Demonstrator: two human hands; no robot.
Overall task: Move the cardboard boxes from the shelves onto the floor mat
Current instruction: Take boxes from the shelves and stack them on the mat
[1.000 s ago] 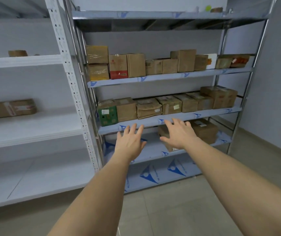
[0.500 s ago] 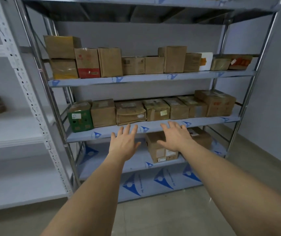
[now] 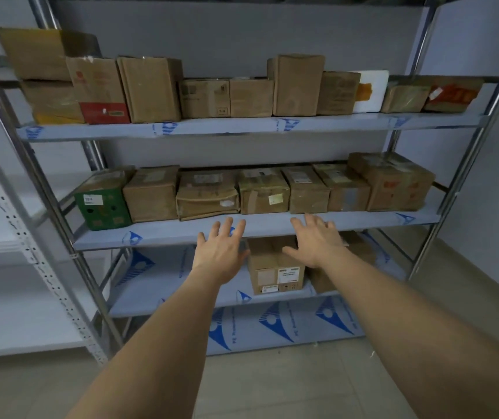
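A metal rack holds rows of cardboard boxes. Several stand on its upper shelf [image 3: 242, 128]. On the middle shelf [image 3: 163, 234] sit a green box [image 3: 103, 207] and several brown ones, among them a dented box [image 3: 207, 195] and a taped box [image 3: 263, 193]. One labelled box [image 3: 275, 270] rests on the lower shelf. My left hand [image 3: 221, 252] and my right hand [image 3: 316, 241] are both stretched forward with fingers spread, just below the middle shelf's front edge, touching no box. No floor mat is in view.
A white shelving unit [image 3: 3, 297] stands to the left, its perforated post [image 3: 21, 237] close to the rack. A grey wall [image 3: 490, 146] closes the right side. Beige tiled floor [image 3: 272, 382] lies below my arms.
The view has closed in on the rack and shifted right. Both hands have stayed open and risen toward the middle shelf's front edge.
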